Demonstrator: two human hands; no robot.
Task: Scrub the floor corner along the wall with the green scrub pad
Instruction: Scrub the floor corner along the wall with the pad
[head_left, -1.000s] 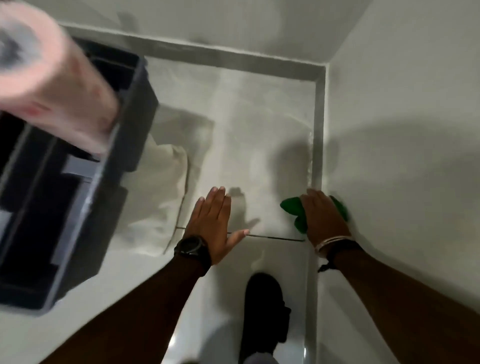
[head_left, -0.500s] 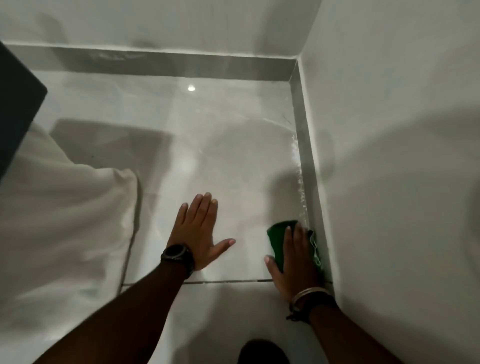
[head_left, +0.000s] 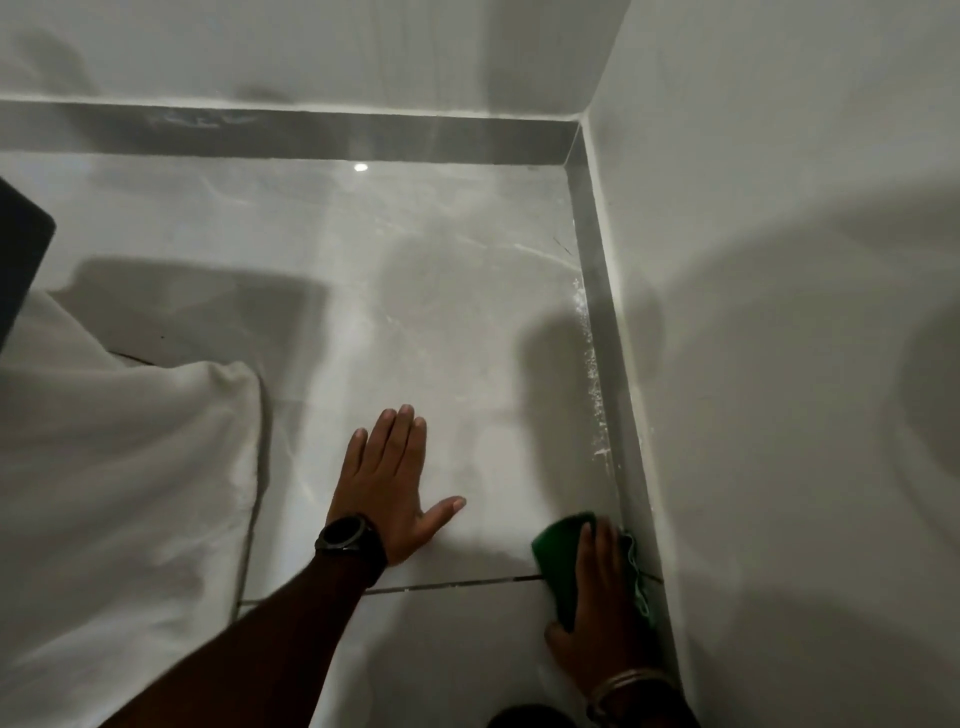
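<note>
My right hand (head_left: 602, 608) presses the green scrub pad (head_left: 561, 556) flat onto the grey floor tile, right against the grey skirting strip (head_left: 602, 332) at the foot of the right wall. The pad's left half shows; my fingers cover the rest. White residue (head_left: 589, 364) speckles the floor edge along the skirting ahead of the pad. The floor corner (head_left: 571, 161) lies farther ahead, where the two walls meet. My left hand (head_left: 389, 488), with a black watch on the wrist, lies flat on the tile with fingers spread, holding nothing.
A white cloth (head_left: 124, 467) is heaped on the floor at the left. A dark box corner (head_left: 21, 249) pokes in at the left edge. A grout line (head_left: 452, 584) crosses the floor between my hands. White walls close the space ahead and to the right.
My right hand has slid the pad back along the skirting toward me. The view swung away from the dark box and pink roll seen earlier. My left hand stays planted.
</note>
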